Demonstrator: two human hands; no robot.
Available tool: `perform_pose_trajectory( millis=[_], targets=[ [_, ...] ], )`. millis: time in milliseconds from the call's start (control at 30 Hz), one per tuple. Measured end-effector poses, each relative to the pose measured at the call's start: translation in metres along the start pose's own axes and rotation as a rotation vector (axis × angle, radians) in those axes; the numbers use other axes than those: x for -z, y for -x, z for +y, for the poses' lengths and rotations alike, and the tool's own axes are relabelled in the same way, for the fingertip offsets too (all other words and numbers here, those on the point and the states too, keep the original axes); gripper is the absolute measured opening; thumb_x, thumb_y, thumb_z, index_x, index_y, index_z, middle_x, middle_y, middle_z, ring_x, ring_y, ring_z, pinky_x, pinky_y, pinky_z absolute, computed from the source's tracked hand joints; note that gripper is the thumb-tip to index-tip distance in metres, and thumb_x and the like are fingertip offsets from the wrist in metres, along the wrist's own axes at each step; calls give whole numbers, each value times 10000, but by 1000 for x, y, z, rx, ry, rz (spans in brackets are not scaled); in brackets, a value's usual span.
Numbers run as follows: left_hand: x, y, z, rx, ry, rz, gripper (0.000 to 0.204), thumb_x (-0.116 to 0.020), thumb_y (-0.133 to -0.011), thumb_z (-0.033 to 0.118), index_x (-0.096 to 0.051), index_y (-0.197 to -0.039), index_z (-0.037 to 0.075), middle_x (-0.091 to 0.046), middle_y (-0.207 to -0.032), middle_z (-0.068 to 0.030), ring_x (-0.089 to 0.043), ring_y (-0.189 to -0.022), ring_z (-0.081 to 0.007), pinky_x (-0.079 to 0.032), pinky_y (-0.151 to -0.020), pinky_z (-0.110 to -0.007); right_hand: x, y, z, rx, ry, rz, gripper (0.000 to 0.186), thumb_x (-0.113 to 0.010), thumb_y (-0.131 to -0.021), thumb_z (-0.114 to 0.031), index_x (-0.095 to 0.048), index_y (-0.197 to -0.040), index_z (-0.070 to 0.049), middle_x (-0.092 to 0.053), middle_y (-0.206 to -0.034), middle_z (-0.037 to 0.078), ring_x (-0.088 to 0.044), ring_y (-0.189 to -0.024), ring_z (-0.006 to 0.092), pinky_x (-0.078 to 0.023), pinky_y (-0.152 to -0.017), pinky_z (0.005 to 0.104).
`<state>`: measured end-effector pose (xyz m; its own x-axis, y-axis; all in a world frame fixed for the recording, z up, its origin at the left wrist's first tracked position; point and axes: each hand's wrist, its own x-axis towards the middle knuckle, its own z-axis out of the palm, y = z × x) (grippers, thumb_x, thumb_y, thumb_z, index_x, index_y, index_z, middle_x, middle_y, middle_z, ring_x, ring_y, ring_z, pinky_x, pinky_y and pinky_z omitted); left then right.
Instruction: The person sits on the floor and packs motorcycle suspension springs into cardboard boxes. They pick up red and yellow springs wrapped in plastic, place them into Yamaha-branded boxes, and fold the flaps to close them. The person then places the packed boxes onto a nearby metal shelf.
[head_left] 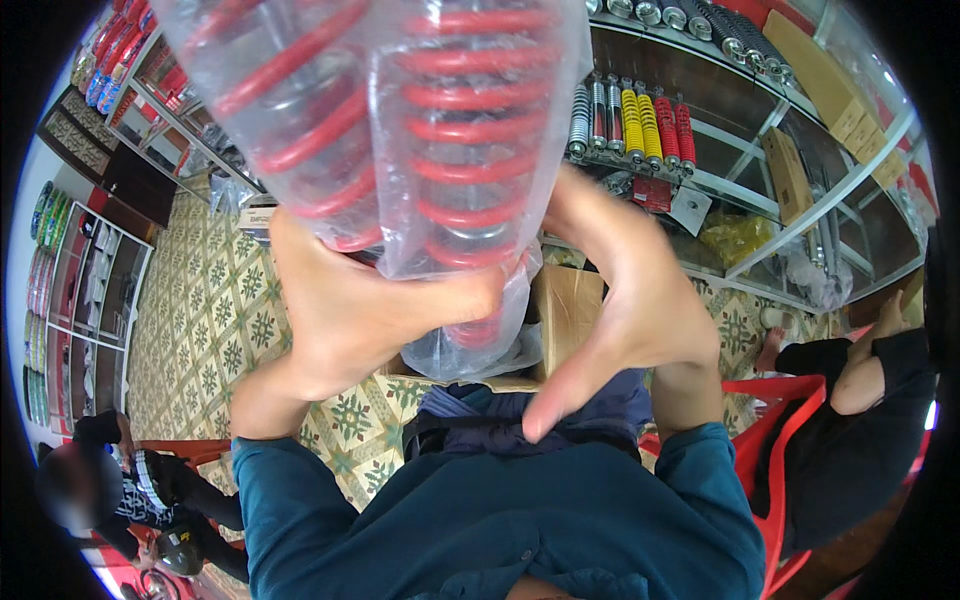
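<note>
A pair of shock absorbers [475, 130] with red coil springs, wrapped in clear plastic, is held up close in front of me. My left hand [345, 315] grips their lower end, its thumb lying across the front of the wrap and its fingers hidden behind. My right hand [630, 280] is at the right side of the wrap, its thumb spread well away and slightly blurred. Its fingertips pass behind the plastic, out of sight. Below, an open cardboard box [570, 310] stands by my lap, with another plastic-wrapped red spring [475, 330] showing in it.
Display shelves at the right hold yellow shock absorbers [640, 125], red and silver ones, and long cartons [835, 85]. A glass cabinet [95, 270] stands at the left on the patterned tile floor [190, 330]. People sit at lower left and right, the right one near a red chair [775, 490].
</note>
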<state>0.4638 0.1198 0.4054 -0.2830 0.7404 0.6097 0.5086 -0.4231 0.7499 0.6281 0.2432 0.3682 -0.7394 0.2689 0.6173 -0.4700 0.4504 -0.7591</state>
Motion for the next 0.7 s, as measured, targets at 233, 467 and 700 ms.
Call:
perform_pose_trajectory(
  millis=[233,467,700],
  targets=[
    [-4,9,1,120,132,-41,417,-854,-687,-10,-691,-1067,-67,-749,-958,-78,-709,-876,-130,-585,-787,-297,-10,-56,-21,-86,-173,159,663,-933,-647,-33,-657,-1247,29,-733,-1142,125,-715,-1030,202,-567,-926,347],
    [-13,-3,-8,114,-182,-146,428,-851,-698,35,-681,-1078,-61,-737,-999,-86,-700,-915,-138,-572,-816,-303,-11,-44,-3,39,-184,327,446,-795,-791,72,-652,-1214,70,-739,-1111,162,-741,-1007,238,-610,-914,393],
    [5,11,-27,-71,-332,-172,1225,-1024,-556,307,-361,-1519,-60,-497,-1484,-213,-539,-1339,-271,-429,-1123,-428,1,-38,6,-19,-327,491,454,-766,-772,106,-668,-1212,53,-745,-1097,151,-744,-966,235,-606,-892,385]
  ],
)
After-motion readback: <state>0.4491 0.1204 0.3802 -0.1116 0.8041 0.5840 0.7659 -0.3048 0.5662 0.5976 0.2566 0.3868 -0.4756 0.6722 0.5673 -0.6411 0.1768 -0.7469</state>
